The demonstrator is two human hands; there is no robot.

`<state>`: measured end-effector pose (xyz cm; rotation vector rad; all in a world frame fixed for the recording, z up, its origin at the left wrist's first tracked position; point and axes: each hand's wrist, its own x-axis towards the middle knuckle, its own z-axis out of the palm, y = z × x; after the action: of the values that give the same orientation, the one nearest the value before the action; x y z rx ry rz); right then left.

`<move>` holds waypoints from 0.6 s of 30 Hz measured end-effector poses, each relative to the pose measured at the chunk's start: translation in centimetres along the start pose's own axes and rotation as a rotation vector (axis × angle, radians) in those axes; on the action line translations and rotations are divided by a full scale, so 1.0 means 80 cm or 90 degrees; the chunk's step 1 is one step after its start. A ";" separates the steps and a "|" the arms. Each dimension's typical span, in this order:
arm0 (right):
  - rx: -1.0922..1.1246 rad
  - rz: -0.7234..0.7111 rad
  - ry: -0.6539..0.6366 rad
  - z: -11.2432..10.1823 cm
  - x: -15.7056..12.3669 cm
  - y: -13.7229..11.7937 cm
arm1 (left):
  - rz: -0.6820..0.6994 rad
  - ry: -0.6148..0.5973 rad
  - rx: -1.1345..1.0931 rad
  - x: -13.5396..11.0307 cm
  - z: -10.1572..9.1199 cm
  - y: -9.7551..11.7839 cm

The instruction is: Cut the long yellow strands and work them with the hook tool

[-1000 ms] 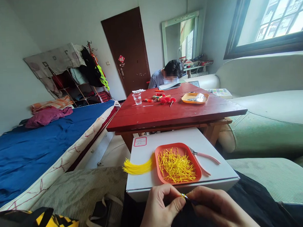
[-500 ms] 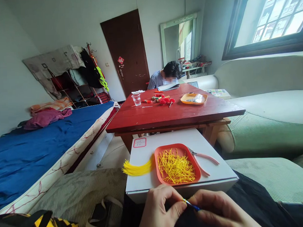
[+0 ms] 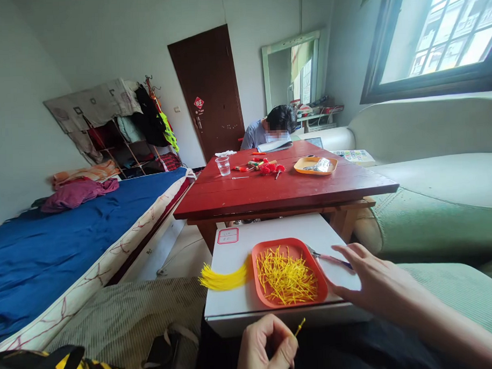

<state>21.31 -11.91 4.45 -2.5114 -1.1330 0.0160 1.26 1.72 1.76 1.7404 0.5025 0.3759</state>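
Observation:
My left hand (image 3: 267, 342) is closed in a pinch on a short yellow strand (image 3: 300, 327) with a small knot or wrap near its tip. My right hand (image 3: 368, 277) reaches over the right side of a white box (image 3: 229, 303), thumb and fingers spread around the pliers (image 3: 323, 256), which it partly hides. A slim tool with a dark blue end (image 3: 347, 265) lies by the pliers, close to my fingertips. Beside them, a red-orange tray (image 3: 255, 270) holds a heap of short yellow strands (image 3: 287, 277). A bundle of longer yellow strands (image 3: 225, 276) lies left of the tray.
Beyond the box stands a red table (image 3: 222, 201) with a plastic cup (image 3: 223, 165), red fuzzy pieces (image 3: 272, 168) and a yellow tray (image 3: 297, 169). A person (image 3: 254, 134) sits bowed at its far side. A blue-covered bed (image 3: 90, 227) is at left, a pale sofa (image 3: 443, 183) at right.
My right hand has left my left hand, moved up and right to the pliers and spread its fingers. The blue tool has gone from between my hands. My left hand keeps its pinch.

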 end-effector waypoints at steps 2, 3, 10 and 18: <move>-0.037 0.002 -0.024 0.010 0.007 -0.013 | -0.040 -0.013 -0.063 0.001 0.005 0.000; -0.061 0.007 -0.030 0.014 0.010 -0.019 | -0.055 -0.018 -0.088 0.001 0.007 0.000; -0.141 0.055 -0.020 0.013 0.030 -0.008 | -0.140 -0.066 -0.235 0.004 0.009 0.000; 0.073 -0.205 0.067 0.027 -0.082 0.003 | -0.035 0.046 -0.076 -0.008 0.017 0.002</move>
<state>16.77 -16.08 1.45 -2.1785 -1.4339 -0.1332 1.43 0.19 1.62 1.5992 0.5681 0.4217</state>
